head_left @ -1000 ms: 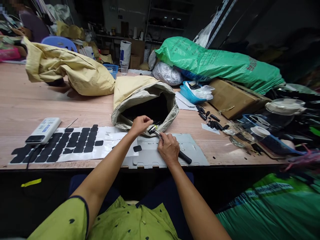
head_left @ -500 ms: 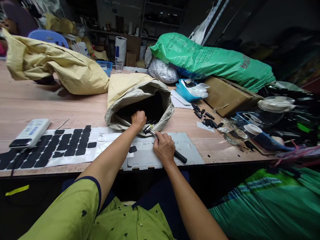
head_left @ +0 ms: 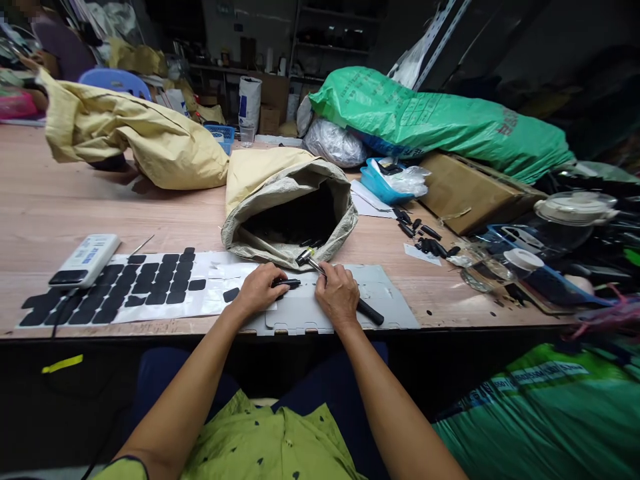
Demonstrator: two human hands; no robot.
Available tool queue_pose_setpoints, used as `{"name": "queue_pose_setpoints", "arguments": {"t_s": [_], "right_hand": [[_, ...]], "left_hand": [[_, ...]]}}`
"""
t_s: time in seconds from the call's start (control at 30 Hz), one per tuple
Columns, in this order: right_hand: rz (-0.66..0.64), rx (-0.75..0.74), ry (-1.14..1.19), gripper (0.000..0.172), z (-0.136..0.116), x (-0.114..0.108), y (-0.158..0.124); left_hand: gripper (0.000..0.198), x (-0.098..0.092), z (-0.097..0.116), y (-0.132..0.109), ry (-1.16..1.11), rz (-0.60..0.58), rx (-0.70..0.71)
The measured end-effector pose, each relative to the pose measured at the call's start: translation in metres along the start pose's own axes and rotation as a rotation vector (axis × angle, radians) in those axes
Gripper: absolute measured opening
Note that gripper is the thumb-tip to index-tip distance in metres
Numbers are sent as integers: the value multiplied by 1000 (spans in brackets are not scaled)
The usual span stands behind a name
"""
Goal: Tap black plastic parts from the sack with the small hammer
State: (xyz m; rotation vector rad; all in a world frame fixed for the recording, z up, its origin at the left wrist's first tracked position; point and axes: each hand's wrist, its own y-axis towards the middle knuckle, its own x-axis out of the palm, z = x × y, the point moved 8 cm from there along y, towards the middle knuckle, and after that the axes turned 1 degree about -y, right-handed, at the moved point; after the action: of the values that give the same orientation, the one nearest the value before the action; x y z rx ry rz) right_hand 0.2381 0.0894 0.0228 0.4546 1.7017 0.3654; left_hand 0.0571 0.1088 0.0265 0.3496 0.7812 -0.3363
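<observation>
White and black, one boxy device [head_left: 89, 259] lies at the near left of the wood-topped table [head_left: 170, 217]. Farther back stand one blue chair [head_left: 115, 80] and, in front of it, one bulky yellow sack [head_left: 150, 140] lying on its side. Just right of the device lies one thin metal rod [head_left: 142, 245]. Next comes a white sheet [head_left: 207, 267] bearing well over twenty black rounded patches [head_left: 160, 287], too tightly packed for an exact count; one more patch [head_left: 231, 295] sits apart, just left of the left hand [head_left: 260, 288].

That hand pinches a small black piece [head_left: 290, 284] above one grey board [head_left: 300, 320] at the near middle; whether it is a single piece, I cannot tell. Beyond both hands lies a second yellow sack [head_left: 265, 170], its mouth facing near, with dark pieces inside too dim to count. The right hand [head_left: 339, 293] is wrapped around one hammer [head_left: 371, 312], whose metal head overlaps the sack's near rim in this view; contact there is unclear.

Farther right sit one blue basket [head_left: 380, 187] holding clear plastic, then roughly ten black parts [head_left: 433, 248], some overlapping, and one cardboard box [head_left: 465, 193]. Of two green sacks, one [head_left: 440, 123] lies at the far right, across the box; the other [head_left: 540, 413] is at the near right, below the tabletop.
</observation>
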Motion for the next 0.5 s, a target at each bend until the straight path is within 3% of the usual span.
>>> {"name": "queue_pose_setpoints", "arguments": {"t_s": [0.27,0.5], "right_hand": [[13,6,57,28,3,0,1],[114,-12,229,30,-2,-27,-14]], "left_hand": [[14,8,-10,0,32,47,7],[14,5,-12,2,-54,31,-59]]}}
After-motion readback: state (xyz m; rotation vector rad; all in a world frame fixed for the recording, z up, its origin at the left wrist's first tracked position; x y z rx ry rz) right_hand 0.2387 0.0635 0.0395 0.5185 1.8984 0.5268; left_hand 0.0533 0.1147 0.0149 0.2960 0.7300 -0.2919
